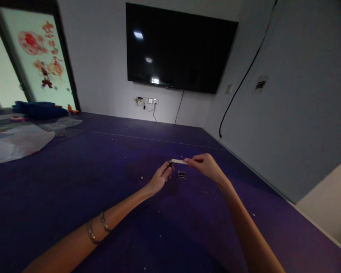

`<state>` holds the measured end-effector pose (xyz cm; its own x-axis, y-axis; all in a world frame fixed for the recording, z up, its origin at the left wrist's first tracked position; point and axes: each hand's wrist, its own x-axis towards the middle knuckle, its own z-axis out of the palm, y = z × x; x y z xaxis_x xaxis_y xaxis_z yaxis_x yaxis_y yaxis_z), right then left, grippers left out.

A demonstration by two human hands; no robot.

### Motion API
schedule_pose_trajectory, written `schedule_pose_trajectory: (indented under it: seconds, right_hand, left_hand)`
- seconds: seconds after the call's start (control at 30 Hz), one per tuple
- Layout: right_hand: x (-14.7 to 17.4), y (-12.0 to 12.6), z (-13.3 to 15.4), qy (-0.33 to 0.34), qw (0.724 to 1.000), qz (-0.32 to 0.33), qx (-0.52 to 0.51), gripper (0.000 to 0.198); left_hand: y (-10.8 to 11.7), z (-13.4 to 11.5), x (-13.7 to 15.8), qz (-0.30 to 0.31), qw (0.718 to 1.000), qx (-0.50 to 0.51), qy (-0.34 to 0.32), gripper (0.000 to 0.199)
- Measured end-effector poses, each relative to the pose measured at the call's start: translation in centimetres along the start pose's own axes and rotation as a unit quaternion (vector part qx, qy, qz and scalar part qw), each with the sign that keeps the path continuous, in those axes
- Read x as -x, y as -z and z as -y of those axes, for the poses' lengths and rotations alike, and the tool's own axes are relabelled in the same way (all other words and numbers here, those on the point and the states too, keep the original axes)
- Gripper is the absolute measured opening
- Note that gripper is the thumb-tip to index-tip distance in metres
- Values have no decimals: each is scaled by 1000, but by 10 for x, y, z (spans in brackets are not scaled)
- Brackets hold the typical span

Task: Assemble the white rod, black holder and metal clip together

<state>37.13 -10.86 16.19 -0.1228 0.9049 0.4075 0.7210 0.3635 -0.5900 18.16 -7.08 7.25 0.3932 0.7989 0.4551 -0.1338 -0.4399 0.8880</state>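
My left hand (pixel 159 180) is closed around a small dark tool with a shiny tip (pixel 169 163); most of it is hidden by the fingers, so its kind is unclear. A thin white strip (pixel 178 162) runs from that tip to my right hand (pixel 205 166), which pinches its right end between thumb and fingers. Both hands are raised over the dark purple surface (pixel 116 212). Just below the strip lies a small dark square piece with a clear edge (pixel 182 174), touched by neither hand.
Small white scraps (pixel 142 177) dot the purple surface. Back left are a crumpled translucent plastic sheet (pixel 22 142), a dark blue bundle (pixel 39 110) and a small orange item (pixel 70 109). A black cable (pixel 244 76) hangs along the right wall, near a wall-mounted television (pixel 182 49).
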Motion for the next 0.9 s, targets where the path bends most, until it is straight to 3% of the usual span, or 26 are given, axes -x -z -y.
schedule_pose_trajectory:
  seconds: [0.1, 0.2, 0.3, 0.47, 0.63, 0.9]
  right_hand:
    - [0, 4, -2, 3, 997, 73, 2, 47]
    - [0, 7, -4, -4, 998, 69, -13, 47]
    - [0, 8, -1, -16, 995, 54, -85, 42]
    - [8, 9, 26, -40, 963, 113, -242, 28]
    - [18, -12, 49, -96, 900, 95, -414, 26]
    - [40, -77, 47, -204, 784, 96, -578, 28]
  left_hand:
    - [0, 2, 0, 1, 1000, 9, 18, 25]
    - [1, 7, 0, -7, 999, 33, 27, 29]
    - [2, 11, -1, -11, 998, 60, 34, 32]
    - [-1, 8, -1, -15, 988, 130, 78, 31]
    - [-3, 5, -1, -30, 987, 127, 98, 23]
    - [-3, 10, -1, -38, 990, 95, 94, 20]
